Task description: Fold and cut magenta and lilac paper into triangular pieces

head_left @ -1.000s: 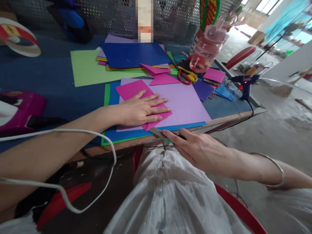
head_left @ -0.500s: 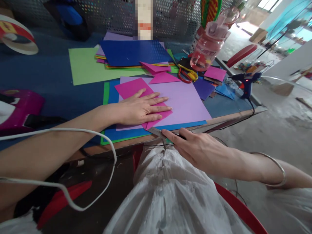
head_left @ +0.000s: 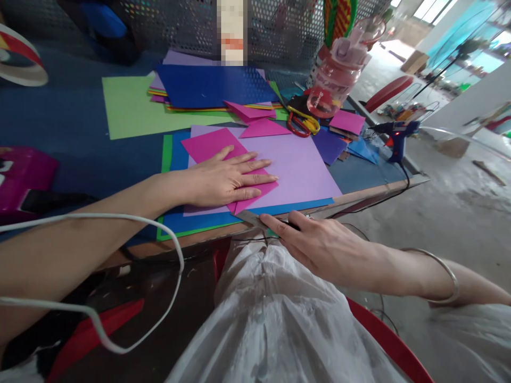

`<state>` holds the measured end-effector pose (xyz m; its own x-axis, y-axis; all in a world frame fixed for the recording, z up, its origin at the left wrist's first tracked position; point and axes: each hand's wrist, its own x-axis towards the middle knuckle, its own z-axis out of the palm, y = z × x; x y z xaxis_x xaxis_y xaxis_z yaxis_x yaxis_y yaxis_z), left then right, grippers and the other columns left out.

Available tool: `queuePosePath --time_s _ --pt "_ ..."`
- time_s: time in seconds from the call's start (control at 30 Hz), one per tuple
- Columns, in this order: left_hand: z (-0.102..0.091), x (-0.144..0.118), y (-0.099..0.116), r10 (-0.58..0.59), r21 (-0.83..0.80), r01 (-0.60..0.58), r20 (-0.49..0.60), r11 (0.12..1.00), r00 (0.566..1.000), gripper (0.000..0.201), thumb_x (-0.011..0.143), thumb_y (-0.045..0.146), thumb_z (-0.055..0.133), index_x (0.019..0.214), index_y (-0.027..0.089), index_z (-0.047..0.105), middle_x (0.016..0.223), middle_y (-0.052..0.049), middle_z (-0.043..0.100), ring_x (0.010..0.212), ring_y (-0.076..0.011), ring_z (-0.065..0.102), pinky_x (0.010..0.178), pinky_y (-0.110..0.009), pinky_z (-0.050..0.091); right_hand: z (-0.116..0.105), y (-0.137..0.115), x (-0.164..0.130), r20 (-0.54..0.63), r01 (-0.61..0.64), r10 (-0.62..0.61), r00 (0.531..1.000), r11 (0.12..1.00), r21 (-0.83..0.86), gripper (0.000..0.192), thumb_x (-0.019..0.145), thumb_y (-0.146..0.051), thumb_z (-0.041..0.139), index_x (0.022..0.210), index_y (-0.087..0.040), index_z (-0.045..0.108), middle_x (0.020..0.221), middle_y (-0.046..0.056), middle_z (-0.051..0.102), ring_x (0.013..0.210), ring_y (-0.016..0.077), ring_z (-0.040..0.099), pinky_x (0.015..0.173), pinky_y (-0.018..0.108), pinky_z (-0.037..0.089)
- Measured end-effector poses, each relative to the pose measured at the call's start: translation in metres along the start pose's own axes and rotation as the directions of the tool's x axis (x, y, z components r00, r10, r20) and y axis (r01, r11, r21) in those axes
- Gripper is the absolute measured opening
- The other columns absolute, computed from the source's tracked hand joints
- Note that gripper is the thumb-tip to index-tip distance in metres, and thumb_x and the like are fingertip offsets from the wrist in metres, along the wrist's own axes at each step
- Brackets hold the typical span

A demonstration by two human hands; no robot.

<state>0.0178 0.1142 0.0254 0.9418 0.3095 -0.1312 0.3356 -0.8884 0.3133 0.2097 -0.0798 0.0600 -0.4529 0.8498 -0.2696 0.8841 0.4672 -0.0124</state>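
Head view. Left hand (head_left: 223, 181) lies flat, fingers spread, on a folded magenta paper (head_left: 211, 146); nothing is gripped, the palm simply presses down, most likely to pin the fold and keep the sheet from sliding. The magenta paper rests on a lilac sheet (head_left: 303, 170), which in turn lies on blue and green sheets near the front edge of the table (head_left: 80, 133).

Right hand (head_left: 319, 247) sits at the table edge, index finger extended along a metal ruler (head_left: 249, 217), thumb against the upper side. Fingers look closed lightly on the ruler; how firm the hold is I cannot tell, since the hand covers most of it. The ruler's free end points at the lower corner of the magenta paper, close to it, perhaps touching.

Further back: a stack of coloured paper (head_left: 211, 85) topped by a dark blue sheet, a light green sheet (head_left: 128, 106), scissors (head_left: 301, 122) with red and yellow handles, a pink bottle (head_left: 335, 74), a blue glue gun (head_left: 393, 135) standing at the right edge. A white cable (head_left: 120, 218) crosses the left forearm.
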Motion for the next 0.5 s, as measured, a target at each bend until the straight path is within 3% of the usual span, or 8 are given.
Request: queuePosePath --time_s 0.33,0.43,0.5 --pt "-0.002 -0.002 0.003 0.000 -0.008 0.000 -0.002 1.000 1.000 0.050 0.113 0.046 0.037 0.162 0.038 0.042 0.179 0.002 0.019 0.166 -0.0330 0.012 0.129 -0.064 -0.003 -0.001 -0.001 -0.010 -0.049 0.045 -0.042 0.998 0.998 0.049 0.059 0.108 -0.022 0.036 0.167 -0.015 0.032 0.112 0.014 0.066 0.067 0.0167 0.061 0.050 0.029 0.035" --pt "0.000 -0.001 -0.001 0.017 -0.008 -0.017 -0.012 1.000 1.000 0.049 0.113 0.046 0.038 0.161 0.039 0.044 0.179 0.002 0.021 0.165 -0.0337 0.014 0.129 -0.064 -0.001 -0.011 0.004 -0.021 -0.094 0.082 -0.070 0.993 0.987 0.136 0.057 0.110 -0.026 0.034 0.167 -0.018 0.034 0.108 0.011 0.068 0.065 0.0146 0.059 0.056 0.029 0.042" --pt "0.003 -0.001 -0.005 0.028 -0.002 -0.028 -0.024 1.000 0.999 0.049 0.112 0.048 0.039 0.160 0.041 0.045 0.179 0.004 0.020 0.166 -0.0329 0.015 0.130 -0.063 -0.001 -0.019 0.016 -0.024 -0.150 0.046 -0.019 0.989 0.984 0.175 0.056 0.111 -0.028 0.032 0.167 -0.020 0.035 0.107 0.010 0.068 0.071 0.0152 0.062 0.064 0.029 0.048"
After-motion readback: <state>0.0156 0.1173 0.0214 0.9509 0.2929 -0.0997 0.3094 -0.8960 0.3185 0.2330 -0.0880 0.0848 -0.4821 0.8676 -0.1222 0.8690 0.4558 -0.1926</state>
